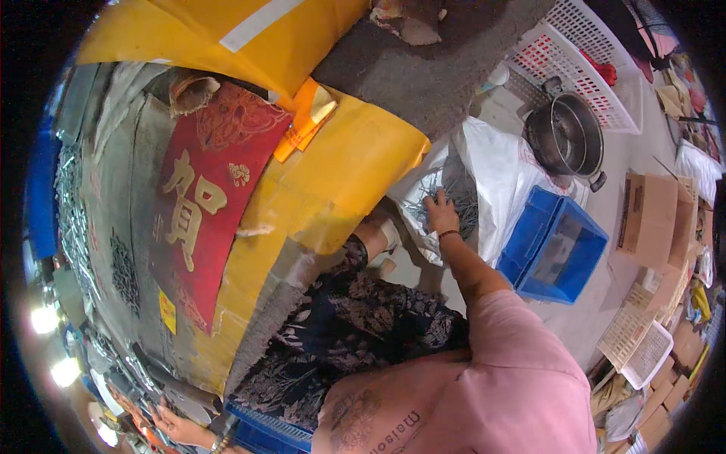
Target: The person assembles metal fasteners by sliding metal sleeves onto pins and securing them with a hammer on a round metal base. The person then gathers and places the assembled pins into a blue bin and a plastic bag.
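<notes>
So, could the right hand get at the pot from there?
Likely yes, with a stretch: the right hand is at the sack, whose white side lies between hand and pot, but the pot's top looks open.

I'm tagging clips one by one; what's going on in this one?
The person's right hand is in the mouth of a white plastic-looking sack, touching thin grey metal pieces. The left hand is at the lower left, by a dark, flat metal-looking piece; its grip is unclear. An open blue plastic crate stands right of the sack.
</notes>
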A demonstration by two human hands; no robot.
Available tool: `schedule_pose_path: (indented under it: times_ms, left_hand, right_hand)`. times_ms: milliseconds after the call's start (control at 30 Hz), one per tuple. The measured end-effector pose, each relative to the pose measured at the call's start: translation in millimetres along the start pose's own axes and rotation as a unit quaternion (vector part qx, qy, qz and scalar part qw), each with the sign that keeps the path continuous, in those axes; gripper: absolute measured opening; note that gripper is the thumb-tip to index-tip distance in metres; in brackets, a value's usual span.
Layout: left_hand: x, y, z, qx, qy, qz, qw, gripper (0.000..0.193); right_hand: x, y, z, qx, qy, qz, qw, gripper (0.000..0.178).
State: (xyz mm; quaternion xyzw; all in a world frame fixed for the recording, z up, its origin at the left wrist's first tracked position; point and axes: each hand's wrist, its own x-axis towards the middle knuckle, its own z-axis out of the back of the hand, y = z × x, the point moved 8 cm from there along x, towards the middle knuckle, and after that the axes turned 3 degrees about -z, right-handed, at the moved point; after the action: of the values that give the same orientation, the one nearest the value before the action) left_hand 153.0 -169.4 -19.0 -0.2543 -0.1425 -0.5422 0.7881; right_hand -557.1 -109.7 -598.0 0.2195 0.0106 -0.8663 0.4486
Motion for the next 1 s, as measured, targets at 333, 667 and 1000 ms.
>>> schedule_pose_path:
  times_ms: [333,667,1000]
  left_hand:
    - [-1.0,-7.4,2.8,0.014,-0.018,-0.001,1.000,0.038]
    - [-1.9,-8.0,-1.3,-0.033,0.000,-0.015,0.999,0.037]
    - [-6.3,-10.5,-3.7,-0.065,-0.028,-0.021,0.997,0.035]
  right_hand:
    - [-9.3,10.8,38.0,0.048,0.058,0.004,0.997,0.054]
    - [-41.0,6.3,103.4,0.190,0.007,-0.083,0.978,0.048]
    - [-52.7,60.3,58.9,0.094,0.094,0.035,0.991,0.046]
